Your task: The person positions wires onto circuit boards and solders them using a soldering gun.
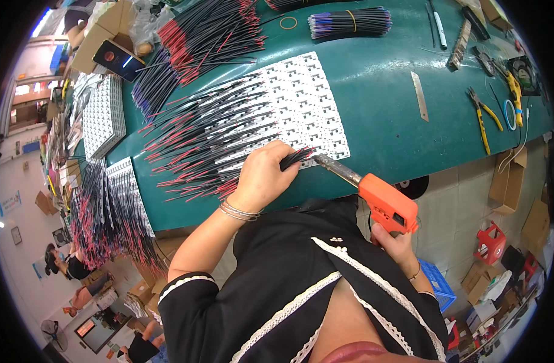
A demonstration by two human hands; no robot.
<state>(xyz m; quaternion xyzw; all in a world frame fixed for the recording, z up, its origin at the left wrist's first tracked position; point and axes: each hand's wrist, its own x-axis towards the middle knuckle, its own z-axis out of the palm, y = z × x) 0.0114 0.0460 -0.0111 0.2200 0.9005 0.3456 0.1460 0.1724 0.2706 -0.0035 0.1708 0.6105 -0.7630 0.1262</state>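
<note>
My left hand [263, 172] is closed around a small bundle of black wires [295, 157] with red ends, low over the near edge of a white circuit board panel [307, 91]. In my right hand [395, 244] is an orange soldering gun [387, 202], gripped by its handle. Its tip points left and meets the panel's near edge beside the wire ends; whether it touches a wire I cannot tell. Rows of black wires with red ends [198, 124] lie across the panel's left part and stick out past its left side. Its right part shows bare white board.
Loose wire piles [210, 36] lie beyond the panel, beside a phone [119, 60] and a banded wire bundle [349, 23]. Stacked panels [104, 115] stand at left. Right are a flat metal blade [419, 97] and yellow-handled pliers [482, 121]. A blue crate [437, 284] sits below.
</note>
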